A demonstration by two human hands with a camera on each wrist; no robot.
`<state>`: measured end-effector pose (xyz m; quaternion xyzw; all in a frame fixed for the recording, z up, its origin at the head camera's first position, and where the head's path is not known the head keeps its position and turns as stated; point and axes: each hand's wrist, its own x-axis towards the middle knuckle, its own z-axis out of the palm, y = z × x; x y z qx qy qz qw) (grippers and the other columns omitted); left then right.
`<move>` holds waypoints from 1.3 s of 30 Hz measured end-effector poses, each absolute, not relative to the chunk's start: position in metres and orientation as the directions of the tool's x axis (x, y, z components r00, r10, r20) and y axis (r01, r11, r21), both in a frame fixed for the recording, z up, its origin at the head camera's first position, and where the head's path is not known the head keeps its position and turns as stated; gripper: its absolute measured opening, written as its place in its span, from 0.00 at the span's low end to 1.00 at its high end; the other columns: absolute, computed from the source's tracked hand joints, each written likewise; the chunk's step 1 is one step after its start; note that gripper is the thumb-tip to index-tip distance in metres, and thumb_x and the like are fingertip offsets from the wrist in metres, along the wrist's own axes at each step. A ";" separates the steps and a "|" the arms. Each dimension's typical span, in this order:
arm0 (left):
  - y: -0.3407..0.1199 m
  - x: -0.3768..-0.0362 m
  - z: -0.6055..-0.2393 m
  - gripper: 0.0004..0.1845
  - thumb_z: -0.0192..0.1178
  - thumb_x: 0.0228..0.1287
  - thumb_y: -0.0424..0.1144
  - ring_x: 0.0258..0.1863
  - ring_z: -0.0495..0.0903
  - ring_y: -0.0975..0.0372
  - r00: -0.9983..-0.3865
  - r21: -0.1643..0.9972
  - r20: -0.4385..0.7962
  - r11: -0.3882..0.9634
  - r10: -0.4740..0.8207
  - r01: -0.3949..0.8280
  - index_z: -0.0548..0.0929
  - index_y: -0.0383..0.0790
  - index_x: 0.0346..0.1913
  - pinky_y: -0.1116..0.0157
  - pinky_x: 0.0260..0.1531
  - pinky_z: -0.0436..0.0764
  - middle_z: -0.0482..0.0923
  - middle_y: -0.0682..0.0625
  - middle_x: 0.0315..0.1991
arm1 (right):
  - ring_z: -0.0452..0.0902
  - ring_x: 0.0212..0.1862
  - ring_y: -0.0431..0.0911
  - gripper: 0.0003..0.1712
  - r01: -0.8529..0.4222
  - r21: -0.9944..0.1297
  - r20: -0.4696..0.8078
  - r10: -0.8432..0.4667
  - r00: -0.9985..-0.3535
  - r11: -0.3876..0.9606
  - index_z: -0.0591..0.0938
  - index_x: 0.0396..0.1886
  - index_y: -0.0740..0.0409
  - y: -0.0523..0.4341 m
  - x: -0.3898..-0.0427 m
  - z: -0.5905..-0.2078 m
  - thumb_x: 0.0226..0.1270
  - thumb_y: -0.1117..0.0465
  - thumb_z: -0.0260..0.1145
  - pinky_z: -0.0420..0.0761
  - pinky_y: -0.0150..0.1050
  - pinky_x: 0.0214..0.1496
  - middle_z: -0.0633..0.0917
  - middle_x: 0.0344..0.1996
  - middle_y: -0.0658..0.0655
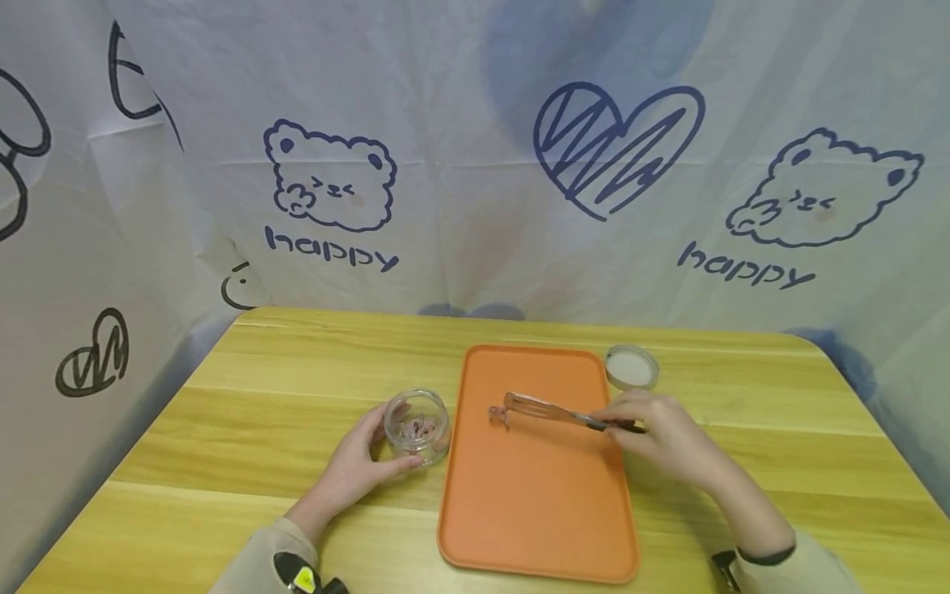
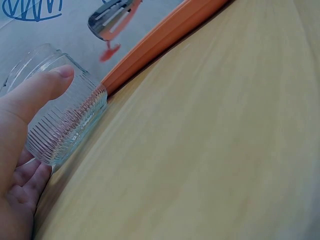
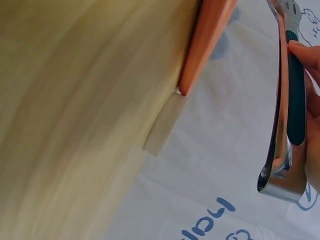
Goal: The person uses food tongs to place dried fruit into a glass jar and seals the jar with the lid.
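My left hand (image 1: 349,472) grips a clear ribbed glass jar (image 2: 75,117) that stands upright and lidless on the table, left of the orange tray (image 1: 545,516). Inside lie several small pinkish stringy pieces (image 1: 417,429). In my right hand (image 1: 660,433) is a pair of metal tongs (image 1: 547,411) with dark grips, held over the tray with its tips toward the jar. A similar pinkish piece (image 1: 498,415) hangs at the tips, raised above the tray's rim in the left wrist view. Thumb and fingers press the tongs' dark grip (image 3: 296,95) in the right wrist view.
A round lid (image 1: 632,368) lies by the tray's far right corner. The wooden table (image 1: 275,371) ends at the back against a white cloth (image 1: 460,206) with blue drawings. More cloth hangs at the left.
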<state>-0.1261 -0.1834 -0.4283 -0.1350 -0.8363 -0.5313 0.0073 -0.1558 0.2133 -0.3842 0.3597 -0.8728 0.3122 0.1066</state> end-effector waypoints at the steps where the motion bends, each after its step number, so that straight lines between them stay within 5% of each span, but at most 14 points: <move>1: -0.184 -0.126 -0.428 0.44 0.75 0.47 0.34 0.64 0.66 0.45 -0.963 0.887 0.156 0.398 0.218 0.234 0.63 0.30 0.67 0.53 0.66 0.62 0.68 0.36 0.63 | 0.78 0.36 0.38 0.13 -0.693 -0.472 0.414 -0.557 -0.720 0.545 0.87 0.39 0.58 0.213 -0.155 -0.383 0.54 0.75 0.69 0.81 0.31 0.30 0.85 0.35 0.49; 13: -0.182 -0.125 -0.426 0.44 0.74 0.47 0.34 0.63 0.66 0.45 -0.964 0.880 0.154 0.415 0.215 0.233 0.64 0.30 0.67 0.52 0.66 0.62 0.68 0.36 0.63 | 0.75 0.35 0.37 0.14 -0.714 -0.440 0.485 -0.525 -0.699 0.544 0.88 0.39 0.56 0.198 -0.153 -0.357 0.53 0.73 0.71 0.79 0.32 0.29 0.85 0.35 0.46; 22: -0.191 -0.137 -0.454 0.46 0.76 0.45 0.37 0.64 0.67 0.49 -0.967 0.883 0.160 0.408 0.199 0.230 0.63 0.37 0.69 0.54 0.67 0.62 0.68 0.41 0.64 | 0.75 0.34 0.38 0.14 -0.793 -0.412 0.522 -0.597 -0.609 0.449 0.88 0.39 0.58 0.163 -0.157 -0.340 0.53 0.74 0.71 0.78 0.32 0.29 0.85 0.34 0.48; 32: -0.193 -0.139 -0.460 0.47 0.77 0.44 0.44 0.62 0.69 0.50 -0.964 0.892 0.173 0.382 0.202 0.240 0.64 0.40 0.69 0.52 0.67 0.62 0.69 0.43 0.63 | 0.75 0.40 0.42 0.16 -0.765 -0.440 0.360 -0.689 -0.630 0.470 0.85 0.49 0.57 0.131 -0.159 -0.343 0.60 0.64 0.70 0.79 0.34 0.35 0.83 0.40 0.50; 39: -0.191 -0.137 -0.455 0.47 0.76 0.45 0.39 0.63 0.67 0.47 -0.970 0.883 0.151 0.415 0.192 0.220 0.62 0.38 0.69 0.50 0.67 0.61 0.68 0.40 0.64 | 0.77 0.42 0.44 0.21 -0.758 -0.453 0.456 -0.608 -0.650 0.470 0.84 0.50 0.59 0.137 -0.153 -0.353 0.55 0.64 0.74 0.82 0.38 0.36 0.83 0.41 0.51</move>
